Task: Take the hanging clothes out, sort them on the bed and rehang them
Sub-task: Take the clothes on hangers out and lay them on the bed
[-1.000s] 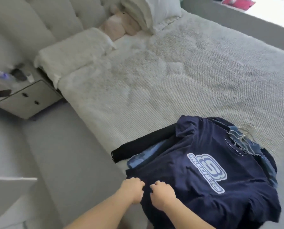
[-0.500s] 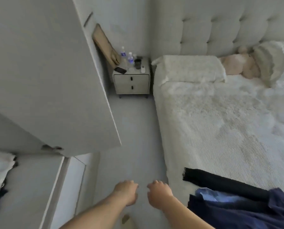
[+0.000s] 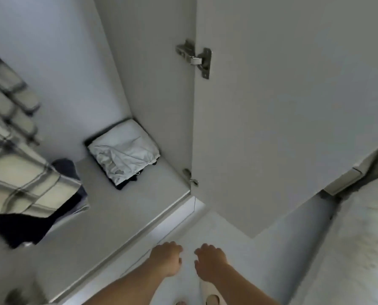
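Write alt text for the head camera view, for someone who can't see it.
Two empty hands, left and right, hover before an open wardrobe. A plaid garment hangs at left, folded pale cloth lies inside, and the open door stands at right.

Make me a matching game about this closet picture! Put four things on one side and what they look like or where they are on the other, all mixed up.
Things:
1. plaid shirt
2. pale folded cloth
3. metal hinge
4. left hand

Descriptions:
A. silver, fixed high on the edge of the open wardrobe door
B. lying on dark clothes in the back corner of the wardrobe floor
C. empty, fingers loosely curled, next to the right hand
D. hanging at the left, cream with dark lines

Pairs: 1-D, 2-B, 3-A, 4-C
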